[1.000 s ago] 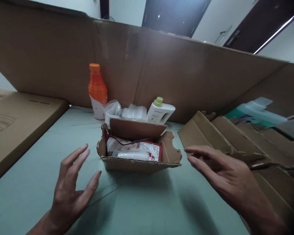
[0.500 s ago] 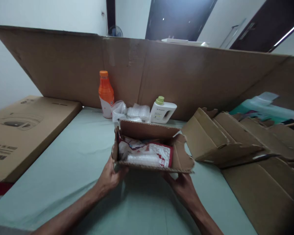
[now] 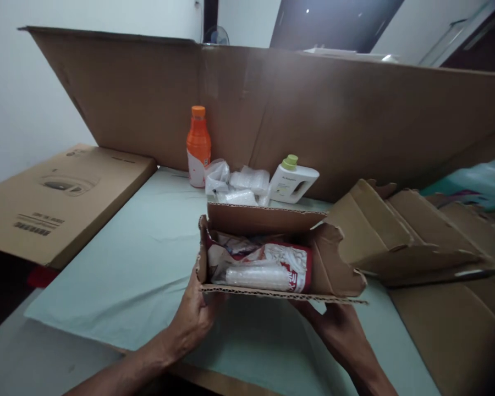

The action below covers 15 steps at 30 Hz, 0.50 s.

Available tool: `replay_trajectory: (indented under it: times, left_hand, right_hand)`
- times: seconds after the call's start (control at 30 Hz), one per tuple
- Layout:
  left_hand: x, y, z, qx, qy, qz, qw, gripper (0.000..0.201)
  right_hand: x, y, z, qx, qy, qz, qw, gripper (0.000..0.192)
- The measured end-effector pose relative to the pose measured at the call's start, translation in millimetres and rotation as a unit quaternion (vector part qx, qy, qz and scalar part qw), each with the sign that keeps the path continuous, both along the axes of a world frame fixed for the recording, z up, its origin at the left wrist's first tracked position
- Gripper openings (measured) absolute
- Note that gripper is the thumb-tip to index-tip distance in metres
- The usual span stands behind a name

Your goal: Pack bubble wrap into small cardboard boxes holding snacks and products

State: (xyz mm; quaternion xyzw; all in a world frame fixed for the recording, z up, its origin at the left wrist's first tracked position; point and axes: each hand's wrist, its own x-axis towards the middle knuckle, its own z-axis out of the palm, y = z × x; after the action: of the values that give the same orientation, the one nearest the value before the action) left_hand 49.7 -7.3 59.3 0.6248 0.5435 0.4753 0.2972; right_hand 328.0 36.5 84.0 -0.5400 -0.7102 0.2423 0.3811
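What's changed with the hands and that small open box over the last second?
Both hands, open and apart a second ago, closed in on the small cardboard box: the left hand now grips its near left corner, the right hand its underside on the right. The red and white packet stays inside. The orange bottle and white bottle stand as before.

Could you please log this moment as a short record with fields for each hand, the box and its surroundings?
left hand: grips near left corner of small cardboard box
right hand: holds box from below, near right
box state: open, flaps torn
contents: red-and-white packet with clear plastic
behind box: orange bottle, plastic bags, white jug
right side: flattened cardboard
surface: pale green sheet
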Motion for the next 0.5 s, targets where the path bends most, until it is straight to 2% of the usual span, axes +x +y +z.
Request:
replay_trajectory:
  times: [0.13, 0.27, 0.37, 0.5]
  left_hand:
    - [-9, -2, -5.0, -0.029, -0.025, 0.026, 0.999, 0.059]
    - [-28, -2, -19.0, -0.050, -0.014, 0.043, 0.998, 0.066]
    - [-47, 3, -29.6, -0.063, 0.011, 0.014, 0.998, 0.079]
    - [-81, 30, -35.8, -0.060, 0.053, -0.068, 0.994, 0.115]
  right_hand:
    - [-22, -1, 1.0, -0.014, 0.028, 0.021, 0.999, 0.045]
    - [-41, 12, -13.0, -0.037, 0.055, 0.032, 0.997, 0.048]
    - [-29, 14, -29.4, -0.074, 0.039, 0.025, 0.996, 0.045]
    - [-3, 11, -55.5, -0.107, 0.025, -0.055, 0.992, 0.051]
